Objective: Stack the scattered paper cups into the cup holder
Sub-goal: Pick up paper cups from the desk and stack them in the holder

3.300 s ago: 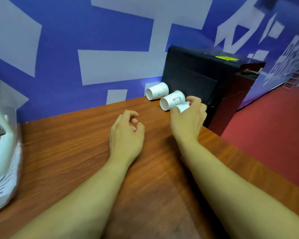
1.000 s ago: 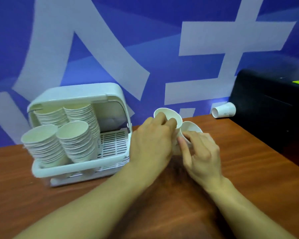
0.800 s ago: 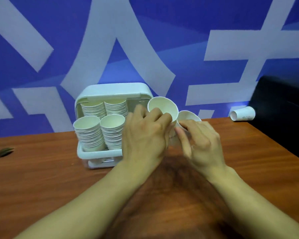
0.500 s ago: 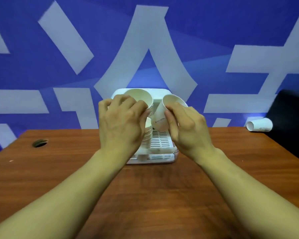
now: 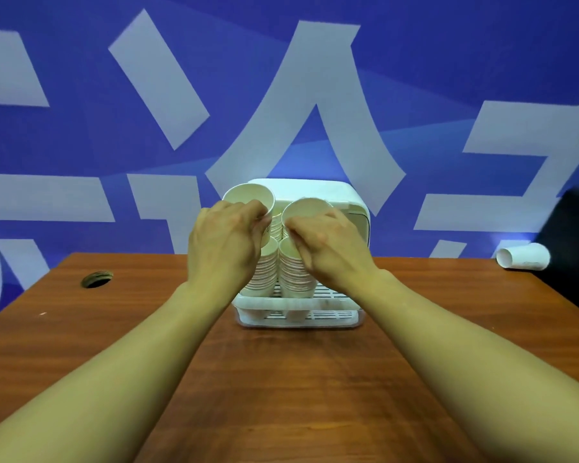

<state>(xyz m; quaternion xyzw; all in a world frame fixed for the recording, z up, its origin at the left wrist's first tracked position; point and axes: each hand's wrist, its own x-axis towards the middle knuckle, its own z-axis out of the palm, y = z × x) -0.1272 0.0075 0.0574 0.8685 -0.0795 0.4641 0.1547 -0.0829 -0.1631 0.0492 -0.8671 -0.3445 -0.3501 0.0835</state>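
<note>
A white plastic cup holder with a raised lid stands at the table's far middle, holding several stacks of paper cups. My left hand grips one white paper cup, mouth towards me, above the left stacks. My right hand grips another paper cup above the right stacks. Both hands hide much of the stacks. One more paper cup lies on its side at the table's far right.
The brown wooden table has a round cable hole at the far left. A black box stands at the right edge, beside the lying cup. A blue wall with white shapes rises right behind the holder.
Both hands have carried their cups from the right side of the table over to the holder and now hold them just above the stacks. The view has swung left.
</note>
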